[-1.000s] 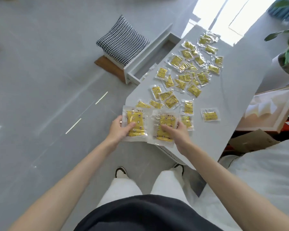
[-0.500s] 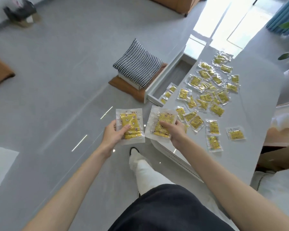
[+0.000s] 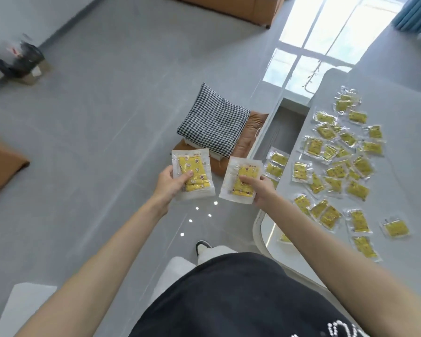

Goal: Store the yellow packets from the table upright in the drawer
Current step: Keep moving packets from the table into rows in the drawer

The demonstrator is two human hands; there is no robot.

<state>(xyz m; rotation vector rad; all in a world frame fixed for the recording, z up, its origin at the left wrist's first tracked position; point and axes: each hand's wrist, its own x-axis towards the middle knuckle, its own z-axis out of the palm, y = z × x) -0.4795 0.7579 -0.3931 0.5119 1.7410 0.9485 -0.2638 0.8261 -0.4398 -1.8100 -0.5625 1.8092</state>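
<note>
My left hand [image 3: 171,184] grips a stack of yellow packets [image 3: 193,173] in clear wrappers, held over the floor left of the table. My right hand [image 3: 259,188] grips a second stack of yellow packets [image 3: 241,180] just off the table's left edge. Several more yellow packets [image 3: 336,171] lie scattered flat on the grey table [image 3: 399,190]. The open white drawer [image 3: 281,127] sticks out from the table's left side beyond my hands, with a few packets [image 3: 276,162] at its near end.
A houndstooth cushion [image 3: 214,122] sits on a brown pad on the floor beside the drawer. My legs and a shoe [image 3: 203,246] are below. A dark bag [image 3: 20,60] stands far left by the wall, and white paper [image 3: 24,305] lies at the bottom left.
Both hands have lifted their stacks off the table and carried them left over the floor, toward the drawer side. The view has swung left, so the table now sits at the right.
</note>
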